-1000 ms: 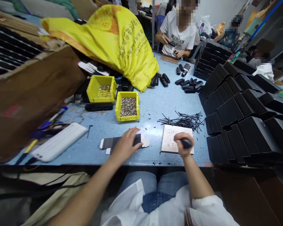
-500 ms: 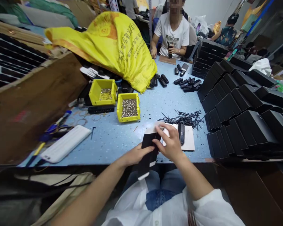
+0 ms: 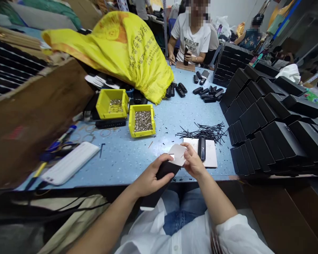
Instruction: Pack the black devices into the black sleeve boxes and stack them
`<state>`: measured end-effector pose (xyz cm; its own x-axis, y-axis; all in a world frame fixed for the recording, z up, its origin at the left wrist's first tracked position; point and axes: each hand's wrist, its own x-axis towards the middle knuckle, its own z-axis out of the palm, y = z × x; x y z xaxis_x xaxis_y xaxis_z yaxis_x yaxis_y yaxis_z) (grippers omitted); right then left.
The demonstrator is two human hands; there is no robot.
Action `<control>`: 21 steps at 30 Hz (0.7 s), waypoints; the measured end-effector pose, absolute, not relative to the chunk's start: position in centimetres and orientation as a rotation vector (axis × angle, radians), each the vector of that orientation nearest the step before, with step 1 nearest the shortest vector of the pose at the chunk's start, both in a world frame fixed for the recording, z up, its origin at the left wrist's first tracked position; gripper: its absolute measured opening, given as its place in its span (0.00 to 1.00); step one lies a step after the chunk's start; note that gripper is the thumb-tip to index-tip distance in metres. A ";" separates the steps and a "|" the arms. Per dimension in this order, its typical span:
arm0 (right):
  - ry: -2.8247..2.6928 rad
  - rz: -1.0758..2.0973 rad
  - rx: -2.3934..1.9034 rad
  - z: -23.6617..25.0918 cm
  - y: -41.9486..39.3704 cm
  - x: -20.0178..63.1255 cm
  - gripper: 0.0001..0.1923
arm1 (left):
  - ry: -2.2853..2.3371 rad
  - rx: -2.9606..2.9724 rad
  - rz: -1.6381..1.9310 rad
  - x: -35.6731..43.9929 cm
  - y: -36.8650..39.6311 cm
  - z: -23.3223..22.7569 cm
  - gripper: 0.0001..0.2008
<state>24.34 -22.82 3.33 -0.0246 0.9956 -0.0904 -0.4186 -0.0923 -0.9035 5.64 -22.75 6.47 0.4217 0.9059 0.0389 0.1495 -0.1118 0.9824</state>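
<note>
A narrow black cardboard box (image 3: 167,170) is held at a slant above the table's front edge, its upper end open. My left hand (image 3: 149,178) is wrapped round its sides, thumb across the front. At the open end, the white inside of a flap (image 3: 178,152) shows, and my right hand (image 3: 194,163) pinches the flap's right edge. Just beyond that hand, a black oblong device (image 3: 202,150) lies on a white pad (image 3: 211,155). Thin black sticks (image 3: 208,132) are piled behind the pad. What the box contains is hidden.
Two yellow bins (image 3: 141,134) of small metal parts stand at left centre, before a yellow sack (image 3: 137,53). Stacked black boxes (image 3: 267,116) line the right. A white oblong item (image 3: 70,164) lies left. Across the table (image 3: 169,113), a person (image 3: 192,38) holds a black device.
The box has spread open from a flatter shape and tilted, its lower end swinging left. My left hand has shifted up round it; my right hand has moved to the flap's edge.
</note>
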 end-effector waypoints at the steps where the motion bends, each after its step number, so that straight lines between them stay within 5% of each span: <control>1: -0.840 1.567 -0.947 3.1 -22.7 24.0 0.25 | 0.936 1.597 0.824 6.0 -23.0 6.3 0.23; 8: -1.473 1.234 -0.903 4.2 -22.8 23.7 0.19 | 1.242 1.406 0.855 7.9 -23.3 5.6 0.38; 15: -1.248 1.100 -1.092 4.5 -24.3 22.7 0.13 | 1.099 1.284 0.866 8.5 -22.9 5.6 0.56; 21: -1.279 0.984 -1.164 3.7 -25.4 22.6 0.14 | 1.026 1.237 0.825 9.3 -22.8 5.3 0.56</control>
<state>22.61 -25.37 3.71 0.0744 0.9808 0.1804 0.0773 0.1747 -0.9816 9.33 -22.79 5.32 0.3443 0.9240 -0.1666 0.0355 0.1645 0.9857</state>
